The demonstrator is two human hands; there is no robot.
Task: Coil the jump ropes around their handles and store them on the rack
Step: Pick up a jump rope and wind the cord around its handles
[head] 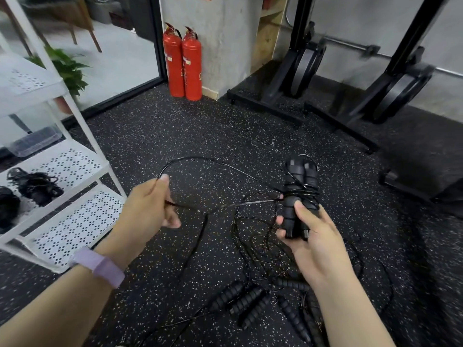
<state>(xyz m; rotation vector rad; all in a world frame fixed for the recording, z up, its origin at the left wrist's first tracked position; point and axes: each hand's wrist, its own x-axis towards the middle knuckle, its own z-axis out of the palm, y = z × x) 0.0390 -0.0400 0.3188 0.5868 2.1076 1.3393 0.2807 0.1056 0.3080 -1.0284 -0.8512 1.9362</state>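
Five loose handles (246, 300) on floor, right hand (310, 236) gripping two wrapped handles (299, 196), left hand (152, 204) pinching rope (200, 160)

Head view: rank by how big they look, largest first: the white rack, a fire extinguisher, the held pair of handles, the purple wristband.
1. white rack, cut off by the frame
2. fire extinguisher
3. pair of handles in the right hand
4. purple wristband

The extinguisher stands farther away, so ranks two and three reflect apparent size only.

Speckled black floor (155, 136): loose jump ropes (253, 300) at 6 o'clock, white rack (75, 196) at 9, fire extinguishers (183, 63) at 12
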